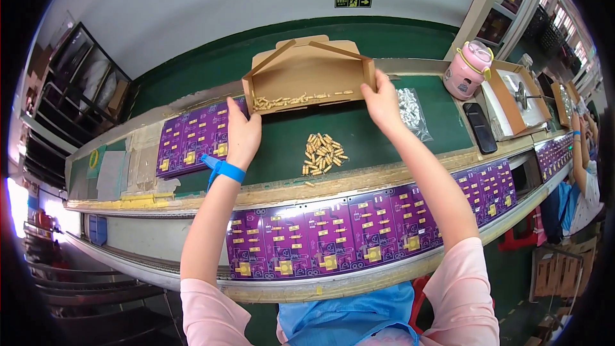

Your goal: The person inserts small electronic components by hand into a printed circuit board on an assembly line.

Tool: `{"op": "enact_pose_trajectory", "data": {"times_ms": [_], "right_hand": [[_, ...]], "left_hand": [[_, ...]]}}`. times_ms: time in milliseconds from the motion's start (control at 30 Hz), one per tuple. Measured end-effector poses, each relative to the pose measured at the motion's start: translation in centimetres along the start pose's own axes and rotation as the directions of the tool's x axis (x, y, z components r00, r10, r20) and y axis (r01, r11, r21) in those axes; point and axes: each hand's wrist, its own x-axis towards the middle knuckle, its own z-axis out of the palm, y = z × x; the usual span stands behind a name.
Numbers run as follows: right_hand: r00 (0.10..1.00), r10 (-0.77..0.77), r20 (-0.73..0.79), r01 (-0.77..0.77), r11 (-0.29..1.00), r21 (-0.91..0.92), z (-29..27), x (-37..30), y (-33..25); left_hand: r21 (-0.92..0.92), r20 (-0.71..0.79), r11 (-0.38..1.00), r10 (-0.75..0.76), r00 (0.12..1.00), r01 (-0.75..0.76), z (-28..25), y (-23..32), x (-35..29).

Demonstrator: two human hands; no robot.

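Between my hands a cardboard box (307, 80) is held up off the green bench, tilted so its inside faces me. Gold cylindrical components (295, 100) lie along its lower edge. My left hand (243, 133), with a blue wrist strap, is closed on the box's left end. On the right end, my right hand (382, 99) grips the cardboard. Below the box, a heap of the same gold components (323, 153) rests on the green mat. Closer to me runs a row of purple circuit boards (307, 237) fitted with yellow and gold parts.
More purple boards (192, 134) are stacked left of my left hand. To the right are a clear bag of silvery parts (413, 114), a pink bottle (469, 70), a black phone (480, 128) and an open carton (522, 106). Another person's arm (580, 160) shows at far right.
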Motion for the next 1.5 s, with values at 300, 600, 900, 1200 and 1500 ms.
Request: {"op": "enact_pose_trajectory", "data": {"times_ms": [300, 600, 900, 1200, 1500], "right_hand": [[0.996, 0.088, -0.001, -0.087, 0.986, -0.145, -1.5, -4.7, -3.2], [0.999, -0.009, 0.032, 0.011, 0.997, -0.075, -2.3, -7.6, -1.4], [0.949, 0.232, 0.211, -0.192, 0.962, -0.197, -4.7, -7.2, -3.9], [0.992, 0.033, 0.121, -0.004, 0.972, -0.235, -10.5, -9.1, -8.1], [0.923, -0.213, 0.322, 0.353, 0.802, -0.482, -12.4, -9.8, -1.7]], "left_hand": [[0.328, 0.115, 0.938, 0.075, 0.991, -0.109, -0.8, 1.5, -4.7], [0.504, 0.119, 0.849, 0.114, 0.986, -0.159, -1.6, 1.2, -7.8], [0.502, 0.086, 0.826, 0.247, 0.965, -0.256, -1.9, 0.0, -8.6], [0.318, 0.309, 0.754, 0.49, 0.815, -0.574, -3.0, 7.2, -12.4], [0.362, 0.343, 0.661, 0.561, 0.753, -0.657, 3.2, 11.9, -9.4]]}}
